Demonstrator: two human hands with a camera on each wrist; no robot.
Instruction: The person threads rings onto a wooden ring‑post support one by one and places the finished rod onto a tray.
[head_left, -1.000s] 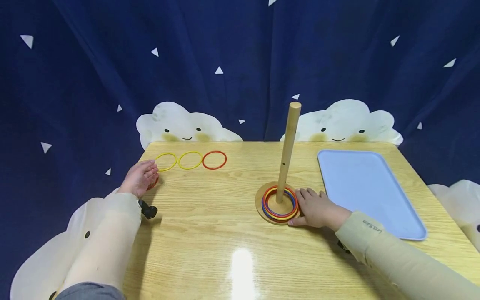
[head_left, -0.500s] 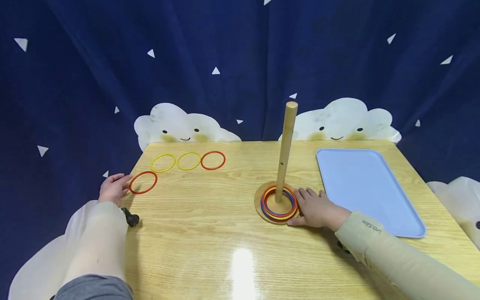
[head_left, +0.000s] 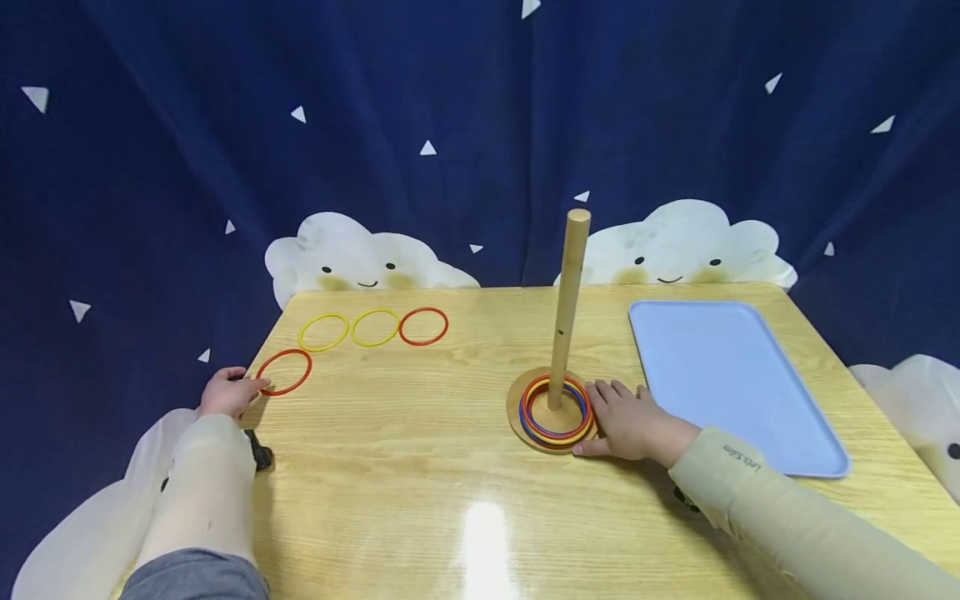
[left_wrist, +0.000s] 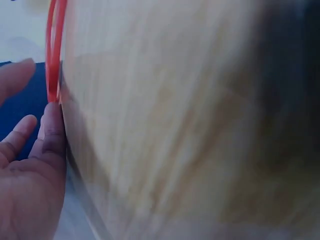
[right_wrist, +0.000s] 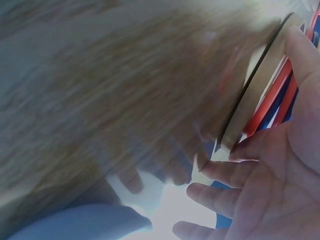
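Note:
My left hand is at the table's left edge, with one fingertip at the near rim of a red ring lying flat. In the left wrist view its fingers are spread, and the red ring stands just above one fingertip. On the right, my other hand rests against the round wooden base of an upright peg, thumb and fingers spread along its rim. Several red, yellow and blue rings lie stacked around the peg's foot. In the right wrist view, thumb and forefinger touch the base's edge.
Two yellow rings and another red ring lie in a row at the back left of the wooden table. A pale blue tray lies on the right. Behind hangs a dark blue curtain.
My left hand has drawn back from above the red ring to its near left side, then reached a fingertip to its rim. The right hand has stayed at the base.

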